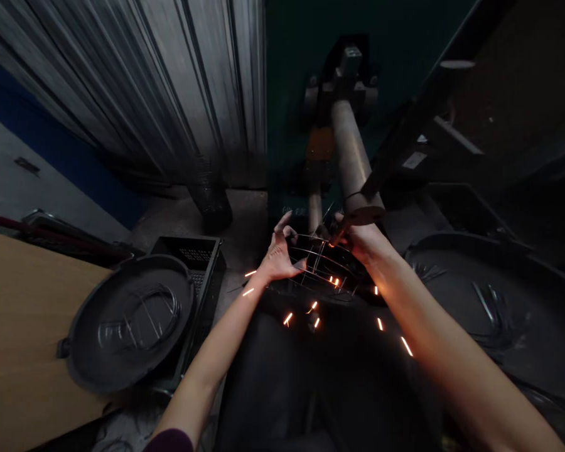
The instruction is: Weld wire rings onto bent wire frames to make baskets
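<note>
A thin wire rack of curved rods and cross wires lies at the lower end of a welding machine's electrode arm. My left hand grips its left side, thumb below and fingers above. Behind the electrode arm, my right hand is at the far right part of the rack; its fingers are mostly hidden, so its hold does not show. Orange sparks fly from the contact spot and fall over my forearms and dark lap.
At left, a round black tray with wire parts rests over a black plastic crate. Another large dark tray with loose wires stands at right. A wooden board fills the left edge. Corrugated metal sheeting rises behind.
</note>
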Motion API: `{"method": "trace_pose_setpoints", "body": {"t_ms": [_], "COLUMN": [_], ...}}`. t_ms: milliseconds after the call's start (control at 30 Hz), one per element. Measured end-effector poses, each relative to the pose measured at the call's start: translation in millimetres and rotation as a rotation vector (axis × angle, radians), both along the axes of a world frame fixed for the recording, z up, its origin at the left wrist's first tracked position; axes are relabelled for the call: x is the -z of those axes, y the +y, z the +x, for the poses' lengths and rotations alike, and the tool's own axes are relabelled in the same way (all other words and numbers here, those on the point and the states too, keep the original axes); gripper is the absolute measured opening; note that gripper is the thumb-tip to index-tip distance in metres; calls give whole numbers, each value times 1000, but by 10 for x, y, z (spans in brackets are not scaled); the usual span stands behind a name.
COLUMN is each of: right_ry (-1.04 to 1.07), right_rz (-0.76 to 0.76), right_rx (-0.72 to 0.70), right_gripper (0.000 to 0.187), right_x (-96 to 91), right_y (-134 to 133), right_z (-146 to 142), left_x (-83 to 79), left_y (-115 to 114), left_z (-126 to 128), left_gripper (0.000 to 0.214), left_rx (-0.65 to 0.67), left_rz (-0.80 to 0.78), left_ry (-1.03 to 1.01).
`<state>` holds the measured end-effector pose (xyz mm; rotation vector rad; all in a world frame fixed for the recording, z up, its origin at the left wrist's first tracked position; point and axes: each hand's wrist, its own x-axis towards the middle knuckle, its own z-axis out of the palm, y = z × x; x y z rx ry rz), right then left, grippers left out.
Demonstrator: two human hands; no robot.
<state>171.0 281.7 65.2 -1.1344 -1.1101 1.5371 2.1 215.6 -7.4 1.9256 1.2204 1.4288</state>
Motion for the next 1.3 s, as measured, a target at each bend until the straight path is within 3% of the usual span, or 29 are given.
{"method": "trace_pose_setpoints", "body": {"t_ms": [133, 267, 367, 433, 533, 600, 700, 767, 833, 900, 1000, 1067, 1200, 1300], "right_ry": [-2, 2, 37, 29, -40, -146, -394, -561, -676, -760, -930, -997, -898, -768], "right_rz": [-26, -145, -249, -255, -117, 50, 370, 570, 715, 814, 917, 948, 849, 673], "right_rx": [-11, 34, 59, 34, 46, 82, 119, 40, -155, -235, -40, -44, -265, -354], "right_gripper": [36, 32, 29, 27, 28, 32, 25, 19, 23, 24, 29, 40, 41, 39], "right_x": [-37, -152, -281, -321, -245, -108, 145, 268, 296, 214, -21, -169, -428, -640], "right_y": [9, 260, 402, 327, -96, -515, -1158, -1492, -1687, -1726, -1548, -1361, -1147, -1253], "right_z": [6, 71, 238, 401, 572, 548, 366, 311, 435, 737, 1262, 1478, 1540, 1487], "left_x": [5, 60, 51, -22, -225, -374, -521, -565, -596, -641, -765, -887, -1211, -1439], "left_y": [44, 49, -105, -291, -569, -675, -710, -727, -790, -899, -1085, -1182, -1260, -1235], "left_z": [-8, 20, -7, -79, -150, -54, 320, 583, 734, 749, 639, 559, 394, 265], "left_gripper": [109, 110, 109, 112, 110, 82, 50, 45, 44, 43, 40, 40, 41, 38], "left_rx": [15, 24, 60, 143, 263, 239, 224, 245, 234, 215, 267, 301, 271, 159], "left_rz": [27, 52, 83, 4, -258, -408, -515, -562, -611, -618, -546, -498, -429, -383], "left_ry": [-18, 86, 214, 300, 212, 17, -207, -312, -379, -345, -161, -69, -7, -40]}}
